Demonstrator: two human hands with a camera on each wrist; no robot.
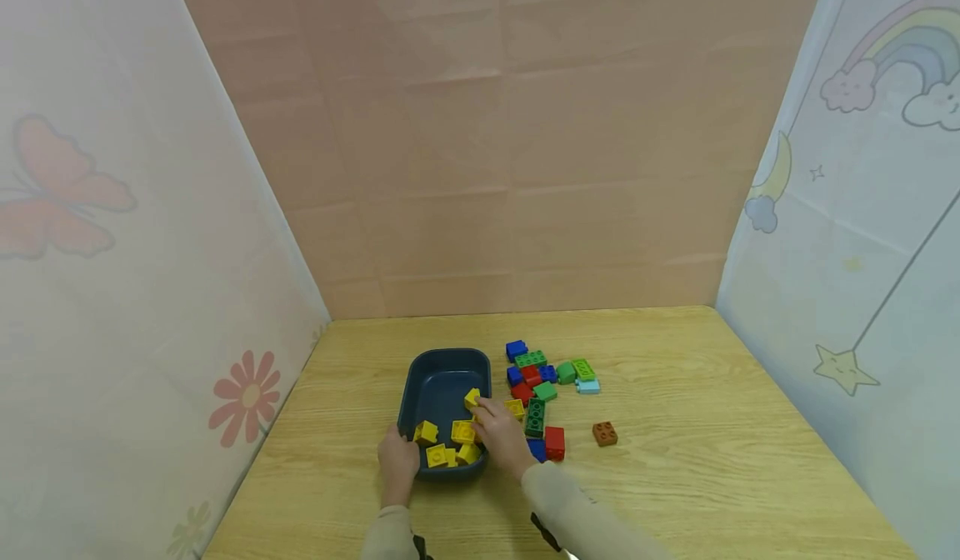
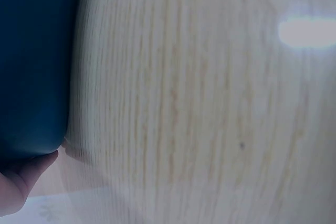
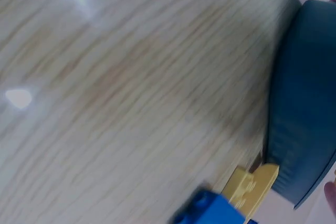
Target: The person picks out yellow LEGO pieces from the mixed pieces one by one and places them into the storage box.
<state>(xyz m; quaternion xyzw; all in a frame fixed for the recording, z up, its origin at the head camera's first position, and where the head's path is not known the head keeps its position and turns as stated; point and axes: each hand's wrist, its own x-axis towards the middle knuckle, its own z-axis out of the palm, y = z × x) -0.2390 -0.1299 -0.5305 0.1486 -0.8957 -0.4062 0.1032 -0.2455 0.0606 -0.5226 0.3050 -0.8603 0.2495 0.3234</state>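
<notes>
My left hand (image 1: 397, 460) grips the left rim of a dark blue tray (image 1: 406, 402); in the left wrist view its thumb (image 2: 39, 169) lies against the tray's side (image 2: 34, 72). Reaching over the right rim, my right hand (image 1: 501, 437) pinches a small yellow toy brick (image 1: 472, 398) at its fingertips, above the tray's floor. Several more yellow bricks (image 1: 437, 457) lie in the near half of the tray. Part of the pile there is hidden behind the right hand. Only a fingertip (image 3: 331, 195) of that hand shows at the edge of the right wrist view, beyond the tray wall (image 3: 302, 98).
Right of the tray lie loose bricks: a yellow one (image 1: 514, 409), a dark green one (image 1: 536, 417), a red one (image 1: 554, 443) and a blue one (image 3: 212, 211). More blue, red and green bricks (image 1: 531, 359) are farther back. A brown brick (image 1: 604, 433) sits apart on the wooden table (image 1: 697, 460).
</notes>
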